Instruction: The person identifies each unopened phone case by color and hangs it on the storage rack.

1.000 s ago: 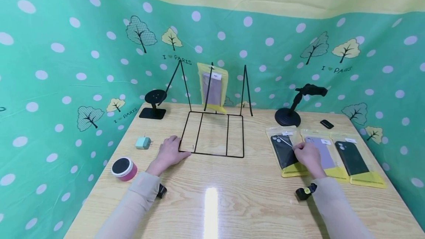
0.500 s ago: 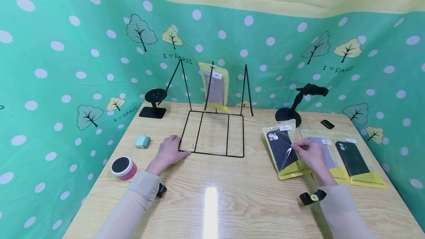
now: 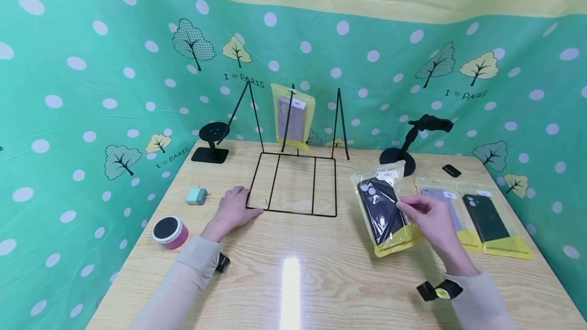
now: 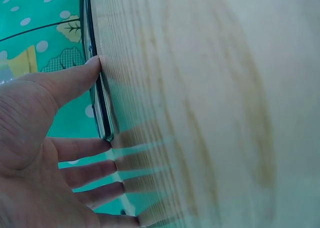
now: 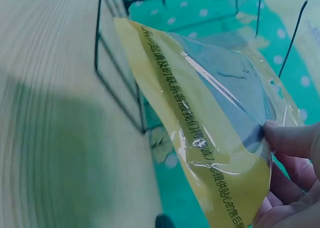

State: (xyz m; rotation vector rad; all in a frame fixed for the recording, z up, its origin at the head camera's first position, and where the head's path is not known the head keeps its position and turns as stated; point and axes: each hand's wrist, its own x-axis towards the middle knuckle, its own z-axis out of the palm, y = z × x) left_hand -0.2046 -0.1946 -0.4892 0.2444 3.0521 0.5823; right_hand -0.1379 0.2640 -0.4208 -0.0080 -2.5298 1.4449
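Observation:
My right hand (image 3: 429, 216) pinches the right edge of a clear bag with a yellow bottom that holds a dark phone case (image 3: 380, 205). The bagged case is tilted above the table; in the right wrist view the thumb (image 5: 290, 138) presses on the bag (image 5: 200, 123). My left hand (image 3: 233, 210) rests at the front left corner of a black wire display rack (image 3: 293, 212). Its thumb (image 4: 75, 82) touches the rack's bar, and its extended fingertips touch the table. Another bagged purple phone case (image 3: 291, 121) hangs on the rack's middle prong.
Bagged purple (image 3: 442, 202) and dark green (image 3: 486, 218) phone cases lie at the right. Behind stand a black holder (image 3: 403, 149) and a small black object (image 3: 451, 170). At the left are a black stand (image 3: 211, 144), a mint charger (image 3: 197, 196) and a pink jar (image 3: 170, 232).
My right hand has lifted the bagged dark phone case off the table and moved it slightly left and nearer. The hanging bag sways slightly. My left hand has stayed at the rack's corner.

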